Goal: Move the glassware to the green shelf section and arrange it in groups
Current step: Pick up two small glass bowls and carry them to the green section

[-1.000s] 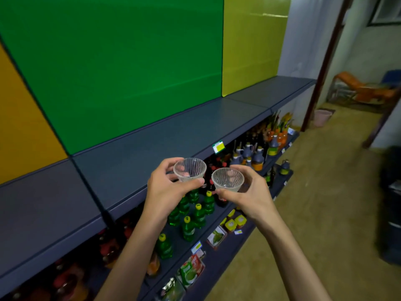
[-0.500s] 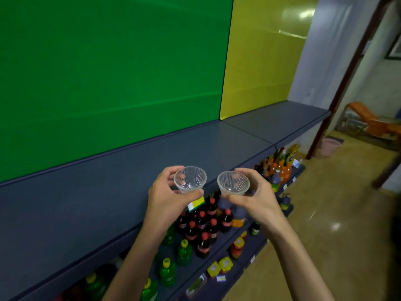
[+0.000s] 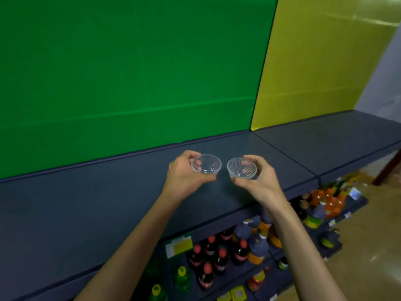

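Note:
My left hand [image 3: 184, 173] grips a small ribbed clear glass bowl [image 3: 206, 163] with thumb below and fingers behind it. My right hand [image 3: 259, 178] grips a second, matching glass bowl [image 3: 241, 167] the same way. Both bowls are upright and side by side, a small gap apart, held over the dark blue shelf board [image 3: 108, 203] in front of the green back panel [image 3: 130, 72]. Whether they touch the board I cannot tell.
A yellow back panel [image 3: 325, 57] and its shelf board [image 3: 325, 137] adjoin on the right. Lower shelves hold dark soda bottles [image 3: 217, 257], green bottles [image 3: 182, 279] and orange bottles [image 3: 329, 205]. A price tag [image 3: 179, 246] hangs on the shelf's front edge. Tan floor lies at the right.
Both hands have carried the bowls forward from beyond the shelf's front edge to over the green section's board. The camera has turned toward the green panel.

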The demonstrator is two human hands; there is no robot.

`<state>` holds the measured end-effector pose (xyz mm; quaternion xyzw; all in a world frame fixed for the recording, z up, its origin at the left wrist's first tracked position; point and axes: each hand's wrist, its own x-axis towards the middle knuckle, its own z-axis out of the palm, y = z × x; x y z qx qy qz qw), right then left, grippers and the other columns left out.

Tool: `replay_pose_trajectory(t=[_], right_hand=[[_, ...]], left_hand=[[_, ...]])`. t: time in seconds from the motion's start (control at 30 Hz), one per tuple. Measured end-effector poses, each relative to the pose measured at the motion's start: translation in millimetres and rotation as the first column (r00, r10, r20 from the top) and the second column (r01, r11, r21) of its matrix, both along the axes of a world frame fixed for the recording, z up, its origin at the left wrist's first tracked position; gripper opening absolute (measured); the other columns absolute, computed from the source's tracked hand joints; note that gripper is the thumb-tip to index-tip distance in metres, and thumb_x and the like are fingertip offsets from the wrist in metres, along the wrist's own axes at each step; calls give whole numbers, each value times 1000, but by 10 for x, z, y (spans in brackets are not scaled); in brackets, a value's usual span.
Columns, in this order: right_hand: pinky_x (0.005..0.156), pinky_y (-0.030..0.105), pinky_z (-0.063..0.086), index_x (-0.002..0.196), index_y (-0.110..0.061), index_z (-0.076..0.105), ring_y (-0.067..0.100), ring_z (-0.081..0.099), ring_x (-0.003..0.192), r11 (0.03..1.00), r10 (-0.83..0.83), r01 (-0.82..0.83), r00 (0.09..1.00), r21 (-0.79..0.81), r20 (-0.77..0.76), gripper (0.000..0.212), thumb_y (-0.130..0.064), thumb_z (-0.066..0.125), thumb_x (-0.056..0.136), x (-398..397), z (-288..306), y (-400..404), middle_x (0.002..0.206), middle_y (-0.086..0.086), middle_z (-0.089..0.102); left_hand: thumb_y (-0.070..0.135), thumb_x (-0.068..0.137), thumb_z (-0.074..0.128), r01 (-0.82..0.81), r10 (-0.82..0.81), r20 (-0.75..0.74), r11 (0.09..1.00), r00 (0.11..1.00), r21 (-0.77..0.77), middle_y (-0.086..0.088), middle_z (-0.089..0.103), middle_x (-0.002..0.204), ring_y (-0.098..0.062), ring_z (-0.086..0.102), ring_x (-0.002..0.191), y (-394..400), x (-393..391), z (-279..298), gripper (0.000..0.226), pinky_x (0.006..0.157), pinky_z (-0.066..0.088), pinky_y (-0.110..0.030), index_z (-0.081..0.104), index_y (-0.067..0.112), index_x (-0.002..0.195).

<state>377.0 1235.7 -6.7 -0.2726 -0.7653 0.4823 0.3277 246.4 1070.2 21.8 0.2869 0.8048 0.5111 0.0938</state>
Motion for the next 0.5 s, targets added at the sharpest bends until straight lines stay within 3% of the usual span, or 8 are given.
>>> replay_pose_trajectory(t=[0.1, 0.23, 0.5], right_hand=[[90, 32, 54, 115, -23, 62, 12, 68, 98, 1000, 21, -21, 999, 16, 30, 63, -6, 88, 61, -161, 8, 358, 106, -5, 71], [83, 25, 50, 118, -22, 61, 12, 66, 97, 996, 59, -62, 997, 60, 58, 65, -11, 88, 60, -389, 61, 819, 107, -4, 69], [94, 39, 53, 123, -21, 59, 19, 63, 106, 989, 91, -106, 986, 103, 137, 73, -30, 86, 55, -889, -66, 1523, 114, 0, 66]], left_hand=[[26, 62, 94, -52, 50, -36, 996, 998, -68, 7, 70, 107, -15, 67, 100, 325, -136, -15, 59, 90, 56, -31, 65, 24, 113], [28, 65, 93, -122, 116, -54, 985, 992, -122, 6, 68, 110, -16, 63, 106, 817, -354, -43, 62, 89, 48, -24, 65, 22, 119], [34, 61, 93, -253, 254, -21, 948, 967, -192, -4, 65, 128, -24, 58, 122, 1529, -647, -179, 77, 104, 51, -39, 61, 18, 130]])
